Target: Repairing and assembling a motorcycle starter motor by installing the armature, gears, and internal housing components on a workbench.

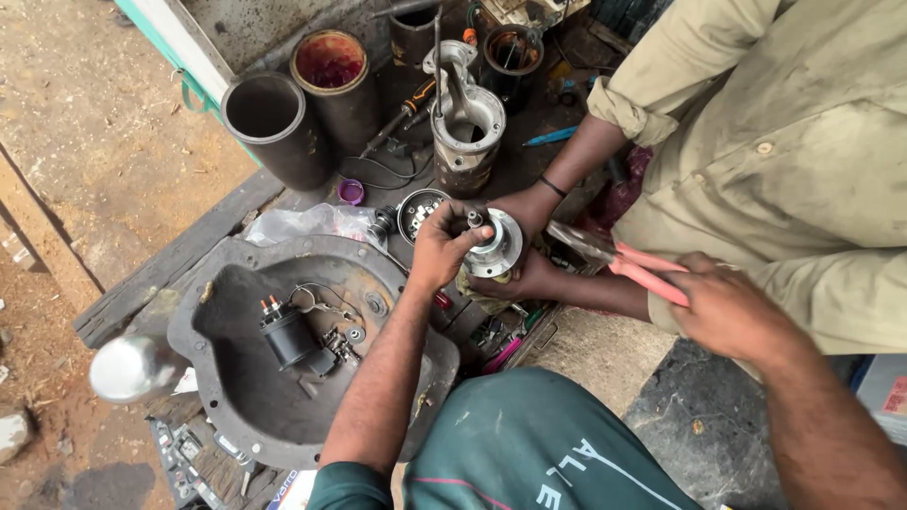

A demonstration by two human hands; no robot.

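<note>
Pinching shaft stub atop end cap [495, 244] with left hand [439, 250], fingers closed on it; cap mid-frame, cradled by co-worker's hands. Right hand [727, 307] at 3 o'clock, clenched round pliers [619, 257]. Cap looks heavy, rigid, greasy-slick; rim is best grip.

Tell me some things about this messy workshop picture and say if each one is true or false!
1. The person's left hand touches a round silver metal part. True.
2. The person's right hand holds blue scissors. False: it holds pliers with pink-red handles.
3. A co-worker's hands also hold the round part. True.
4. The big grey housing holds nothing. False: a black cylinder and small pieces lie in it.
5. Dark tubes stand behind it. True.
</note>
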